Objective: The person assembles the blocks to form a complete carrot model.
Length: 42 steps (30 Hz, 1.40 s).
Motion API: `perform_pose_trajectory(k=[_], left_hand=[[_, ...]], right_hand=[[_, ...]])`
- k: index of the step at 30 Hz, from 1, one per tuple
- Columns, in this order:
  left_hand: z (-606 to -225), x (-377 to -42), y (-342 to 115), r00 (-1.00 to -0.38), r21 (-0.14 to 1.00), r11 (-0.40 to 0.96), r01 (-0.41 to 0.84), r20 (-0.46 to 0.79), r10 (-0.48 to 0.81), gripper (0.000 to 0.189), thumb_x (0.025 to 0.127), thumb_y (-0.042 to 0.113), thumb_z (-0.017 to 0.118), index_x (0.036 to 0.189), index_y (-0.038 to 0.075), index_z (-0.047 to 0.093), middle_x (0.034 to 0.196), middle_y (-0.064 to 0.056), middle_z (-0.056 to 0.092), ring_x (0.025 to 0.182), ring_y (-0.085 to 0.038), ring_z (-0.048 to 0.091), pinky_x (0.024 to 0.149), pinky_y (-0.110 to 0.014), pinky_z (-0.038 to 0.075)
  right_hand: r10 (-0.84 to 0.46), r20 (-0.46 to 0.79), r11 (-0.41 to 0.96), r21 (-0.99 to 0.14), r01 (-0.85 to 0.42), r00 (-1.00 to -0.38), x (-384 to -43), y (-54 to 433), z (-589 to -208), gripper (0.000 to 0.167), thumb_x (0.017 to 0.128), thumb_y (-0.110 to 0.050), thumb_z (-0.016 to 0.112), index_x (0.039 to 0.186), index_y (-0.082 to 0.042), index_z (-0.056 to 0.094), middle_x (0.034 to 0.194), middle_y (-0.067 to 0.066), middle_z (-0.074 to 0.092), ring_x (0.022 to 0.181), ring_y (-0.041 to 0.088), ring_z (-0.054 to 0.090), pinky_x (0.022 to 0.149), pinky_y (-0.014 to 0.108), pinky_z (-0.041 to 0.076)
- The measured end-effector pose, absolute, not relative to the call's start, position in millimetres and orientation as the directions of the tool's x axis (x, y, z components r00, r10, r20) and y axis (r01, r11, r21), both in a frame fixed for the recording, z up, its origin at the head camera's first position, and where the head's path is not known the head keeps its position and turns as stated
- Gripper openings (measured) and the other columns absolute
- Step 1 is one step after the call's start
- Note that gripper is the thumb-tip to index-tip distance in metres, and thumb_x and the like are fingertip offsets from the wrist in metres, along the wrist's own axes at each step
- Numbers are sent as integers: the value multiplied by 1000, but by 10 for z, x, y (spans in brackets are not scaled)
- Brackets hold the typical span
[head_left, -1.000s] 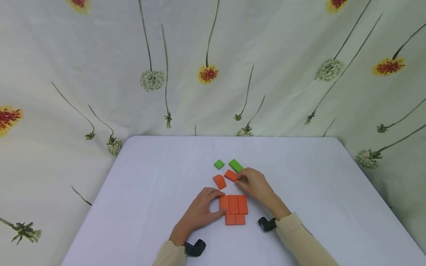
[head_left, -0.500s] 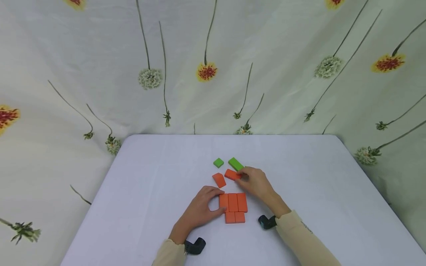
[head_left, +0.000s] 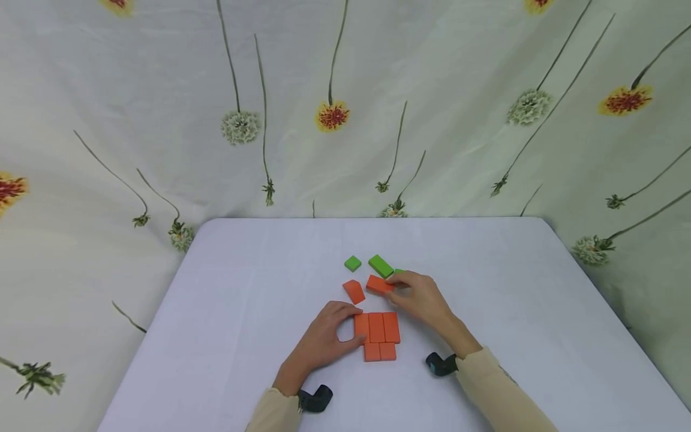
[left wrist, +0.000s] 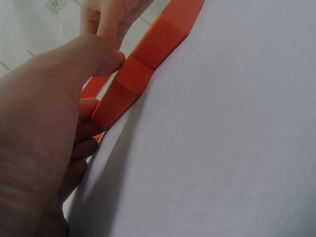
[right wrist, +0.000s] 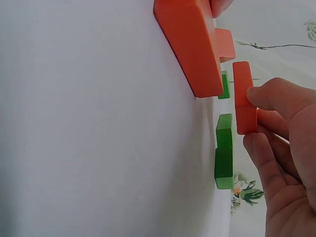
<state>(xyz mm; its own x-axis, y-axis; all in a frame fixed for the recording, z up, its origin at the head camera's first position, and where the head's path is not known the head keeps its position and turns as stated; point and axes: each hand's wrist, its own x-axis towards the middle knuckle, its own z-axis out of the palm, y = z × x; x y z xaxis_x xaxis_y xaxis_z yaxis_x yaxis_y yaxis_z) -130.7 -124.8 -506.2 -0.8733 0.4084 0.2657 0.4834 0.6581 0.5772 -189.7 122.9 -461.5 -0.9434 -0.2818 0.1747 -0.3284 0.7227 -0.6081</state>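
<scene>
Several flat orange blocks (head_left: 376,328) lie side by side on the table, three tall ones above two short ones. My left hand (head_left: 322,336) holds the leftmost tall block (head_left: 361,324) between thumb and fingers; in the left wrist view the thumb sits at the blocks' near side (left wrist: 155,44). My right hand (head_left: 423,300) pinches a separate orange block (head_left: 379,284) behind the group. The right wrist view shows this held block (right wrist: 244,98) lifted off the table, thumb on one face and fingers beneath. A loose angled orange piece (head_left: 354,291) lies left of it.
A small green block (head_left: 352,263) and a longer green block (head_left: 381,266) lie behind the orange pieces. Another green block (head_left: 399,272) is mostly hidden by the right hand. The white table (head_left: 259,270) ends before a flowered cloth backdrop (head_left: 302,72).
My right hand has drawn slightly to the right with its orange block, uncovering part of another green block. The left hand stays in place at the group.
</scene>
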Motion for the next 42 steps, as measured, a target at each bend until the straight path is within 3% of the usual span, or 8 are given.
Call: perform_pose_trajectory(k=[29, 42], left_hand=[[-5049, -1305, -1240, -873, 587, 650, 483, 266, 409, 46, 88, 33, 82, 129, 18, 68, 126, 3, 64, 122, -14, 56, 104, -37, 53], [-5051, -1302, -1242, -875, 594, 646, 479, 266, 405, 43, 89, 32, 81, 128, 18, 68, 125, 3, 63, 122, -14, 55, 104, -37, 54]], right_hand=[[-470, 323, 531, -640, -556, -821, -1396, 1489, -4522, 28, 85, -8, 83, 112, -15, 76, 107, -5, 75, 94, 16, 71, 85, 36, 62], [-514, 346, 463, -658, -594, -785, -1184, 1561, -4699, 32, 82, -4, 85, 111, -15, 76, 108, -5, 76, 93, 12, 70, 84, 27, 61]])
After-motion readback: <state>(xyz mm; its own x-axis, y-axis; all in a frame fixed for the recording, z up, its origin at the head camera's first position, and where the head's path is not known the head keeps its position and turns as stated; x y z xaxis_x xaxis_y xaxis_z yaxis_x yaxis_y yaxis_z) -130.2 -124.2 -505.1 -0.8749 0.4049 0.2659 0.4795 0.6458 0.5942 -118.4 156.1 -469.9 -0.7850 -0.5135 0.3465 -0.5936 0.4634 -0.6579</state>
